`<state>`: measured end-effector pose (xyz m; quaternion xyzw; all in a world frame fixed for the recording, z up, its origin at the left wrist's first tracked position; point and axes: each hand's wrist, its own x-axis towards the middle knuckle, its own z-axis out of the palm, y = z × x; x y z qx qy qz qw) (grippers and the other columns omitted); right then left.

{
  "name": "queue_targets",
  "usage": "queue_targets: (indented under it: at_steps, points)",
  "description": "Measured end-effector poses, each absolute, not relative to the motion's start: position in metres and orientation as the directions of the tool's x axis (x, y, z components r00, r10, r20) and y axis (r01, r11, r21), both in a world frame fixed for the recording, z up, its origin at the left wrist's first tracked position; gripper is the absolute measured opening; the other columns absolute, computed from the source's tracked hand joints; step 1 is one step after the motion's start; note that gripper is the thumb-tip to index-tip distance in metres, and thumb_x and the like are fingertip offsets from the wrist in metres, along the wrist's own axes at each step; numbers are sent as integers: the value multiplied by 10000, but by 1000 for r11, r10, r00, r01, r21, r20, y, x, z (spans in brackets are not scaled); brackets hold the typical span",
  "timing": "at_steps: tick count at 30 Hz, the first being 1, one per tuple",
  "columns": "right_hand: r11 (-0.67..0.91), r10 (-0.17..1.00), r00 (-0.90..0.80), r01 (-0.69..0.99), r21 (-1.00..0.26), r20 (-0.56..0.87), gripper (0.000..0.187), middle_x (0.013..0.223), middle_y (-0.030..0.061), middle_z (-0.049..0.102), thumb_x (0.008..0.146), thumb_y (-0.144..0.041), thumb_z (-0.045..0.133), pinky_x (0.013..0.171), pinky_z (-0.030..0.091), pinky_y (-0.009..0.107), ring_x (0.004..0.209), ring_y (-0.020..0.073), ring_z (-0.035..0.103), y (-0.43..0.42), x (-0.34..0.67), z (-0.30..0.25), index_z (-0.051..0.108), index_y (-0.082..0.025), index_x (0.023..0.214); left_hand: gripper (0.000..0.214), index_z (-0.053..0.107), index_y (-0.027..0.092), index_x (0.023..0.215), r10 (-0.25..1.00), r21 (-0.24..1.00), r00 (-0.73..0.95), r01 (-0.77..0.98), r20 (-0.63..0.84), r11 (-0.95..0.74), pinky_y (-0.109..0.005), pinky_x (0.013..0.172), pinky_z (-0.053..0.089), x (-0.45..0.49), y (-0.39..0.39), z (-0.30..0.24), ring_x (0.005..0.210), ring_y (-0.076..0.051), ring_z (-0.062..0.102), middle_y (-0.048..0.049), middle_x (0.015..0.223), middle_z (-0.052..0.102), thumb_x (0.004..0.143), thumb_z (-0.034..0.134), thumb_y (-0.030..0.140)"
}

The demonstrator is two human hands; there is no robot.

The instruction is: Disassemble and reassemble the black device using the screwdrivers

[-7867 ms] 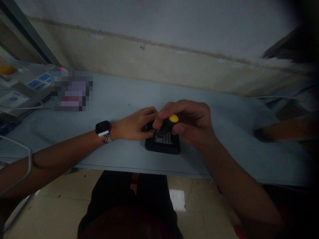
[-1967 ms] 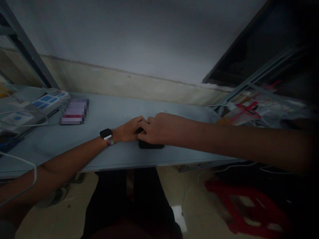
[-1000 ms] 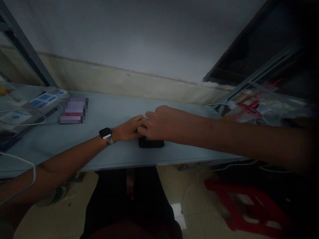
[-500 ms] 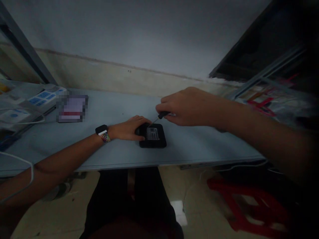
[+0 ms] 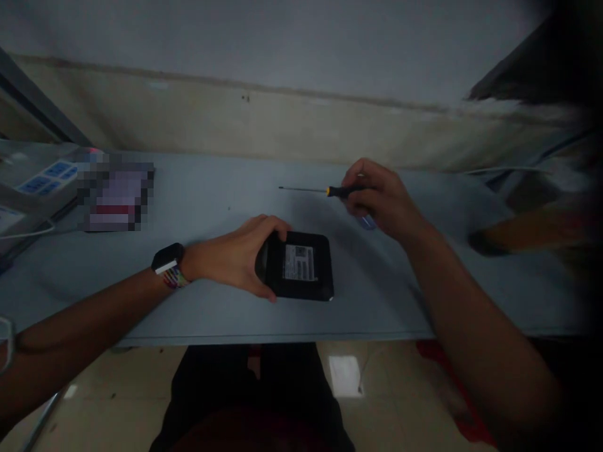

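Head view: fingers of the right hand [image 5: 386, 201], right of centre, grasp a black-and-yellow-handled metal screwdriver [image 5: 330, 191]; those of the left hand [image 5: 233, 257] grip a white-labelled, flat square black case [image 5: 301, 266], just below centre, on the pale-blue tabletop [image 5: 211, 191].

In dim light, a pale blue-grey counter [image 5: 211, 182] runs along a grey wall [image 5: 282, 50] with a beige lower band [image 5: 292, 129]; glossy beige floor tiles [image 5: 386, 402] below show a bright, squarish patch [image 5: 345, 376].
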<state>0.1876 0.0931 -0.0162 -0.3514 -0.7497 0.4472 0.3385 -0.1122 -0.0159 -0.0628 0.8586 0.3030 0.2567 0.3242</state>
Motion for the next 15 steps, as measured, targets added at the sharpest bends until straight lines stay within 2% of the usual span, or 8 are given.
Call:
queue_targets:
  at_steps: [2, 5, 7, 11, 15]
  points:
    - [196, 867, -476, 57, -979, 146, 260, 618, -79, 555, 755, -313, 754, 482, 262, 267, 500, 111, 423, 92, 190, -24, 527, -267, 873, 829, 433, 259, 1247, 680, 723, 689, 333, 252, -605, -514, 1079, 509, -112, -17, -62, 1310, -346, 588, -147, 1438, 568, 692, 983, 539]
    - [59, 907, -412, -74, -996, 84, 260, 534, -83, 509, 721, -328, 823, 494, 217, 294, 462, 84, 349, 88, 193, -25, 594, -251, 817, 804, 410, 266, 1200, 685, 741, 683, 316, 256, -592, -498, 1091, 506, -110, -17, -61, 1349, -341, 583, -161, 1478, 550, 702, 982, 533]
    - [38, 927, -367, -132, -991, 84, 267, 490, -88, 481, 724, -372, 866, 504, 252, 305, 446, 74, 312, 83, 194, -24, 654, -238, 813, 789, 407, 266, 1167, 695, 751, 675, 321, 245, -577, -495, 1087, 509, -109, -18, -60, 1361, -343, 583, -164, 1490, 549, 698, 985, 528]
    - [49, 926, -359, -200, -979, 120, 328, 480, -94, 469, 771, -462, 902, 513, 344, 291, 448, 83, 335, 70, 187, -26, 707, -219, 873, 754, 425, 262, 1127, 707, 755, 664, 328, 243, -568, -515, 1090, 512, -108, -19, -60, 1382, -354, 570, -159, 1490, 559, 687, 987, 505]
    - [92, 883, -444, -147, -985, 149, 303, 554, -95, 491, 830, -473, 885, 487, 384, 264, 453, 87, 374, 49, 173, -30, 702, -241, 895, 737, 436, 261, 1100, 705, 741, 665, 341, 244, -578, -514, 1086, 520, -108, -20, -59, 1387, -355, 561, -149, 1475, 569, 685, 987, 521]
